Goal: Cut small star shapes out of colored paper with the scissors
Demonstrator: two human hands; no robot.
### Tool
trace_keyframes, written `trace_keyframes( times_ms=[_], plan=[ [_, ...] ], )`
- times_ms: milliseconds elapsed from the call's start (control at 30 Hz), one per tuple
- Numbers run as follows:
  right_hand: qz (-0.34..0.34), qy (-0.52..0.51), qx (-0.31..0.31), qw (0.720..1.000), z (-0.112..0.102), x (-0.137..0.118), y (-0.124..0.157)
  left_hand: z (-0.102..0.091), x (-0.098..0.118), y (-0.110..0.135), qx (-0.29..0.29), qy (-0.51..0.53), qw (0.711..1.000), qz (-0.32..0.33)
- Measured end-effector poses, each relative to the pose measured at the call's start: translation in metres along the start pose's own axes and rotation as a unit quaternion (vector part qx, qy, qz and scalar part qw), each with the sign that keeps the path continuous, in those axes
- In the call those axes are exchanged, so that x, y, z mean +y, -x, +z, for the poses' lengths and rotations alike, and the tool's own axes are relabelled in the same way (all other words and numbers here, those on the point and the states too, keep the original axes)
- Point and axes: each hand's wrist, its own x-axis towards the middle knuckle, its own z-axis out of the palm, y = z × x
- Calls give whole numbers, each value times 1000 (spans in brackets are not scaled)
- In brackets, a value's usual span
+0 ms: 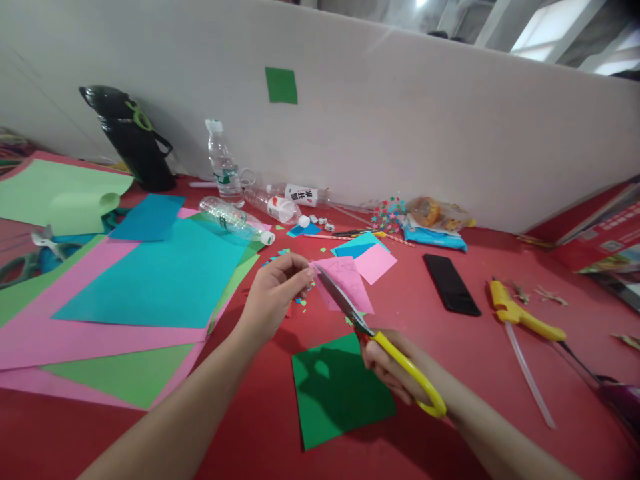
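In the middle of the frame, the left hand (pixel 275 287) is narrow: its thumb and index finger press together at the left corner of a pink paper (pixel 345 273) with thin drawn lines. The right hand (pixel 393 363), at the lower centre right, is closed around the yellow handle of the scissors (pixel 407 370). Their blades point to the upper left, over the pink paper, and the tips are just beside the fingers of the left hand. I cannot tell how far the blades are apart. The pink paper is near the centre of the frame, beside a lighter pink sheet (pixel 377 267).

Below the scissors, a dark green sheet (pixel 310 400) lies on the red surface (pixel 240 427), partly in shadow. At the left of the frame, a large blue sheet (pixel 165 287) lies over pink and green sheets. In the upper left, a black flask (pixel 133 143) stands near a clear upright bottle (pixel 223 163), and other bottles lie on their sides. At the right, a black phone (pixel 451 285) lies flat, and beside it is a yellow glue gun (pixel 520 317), from which a pale stick (pixel 530 377) extends downward.
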Motion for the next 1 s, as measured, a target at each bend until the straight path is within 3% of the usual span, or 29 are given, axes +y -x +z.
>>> trace_keyframes(
  times_ms=[167,433,567,1000],
  plan=[
    [-6,-1,12,1000,-1,5,-2,3,-1,0,25,-39,998,51],
    [-7,12,18,1000,-1,-1,-1,-1,-2,-2,0,-44,997,64],
    [33,-6,24,999,6,-5,-2,3,-3,1,6,-26,998,58],
    [25,-26,14,999,16,3,-4,24,-12,10,89,84,992,9]
  ],
)
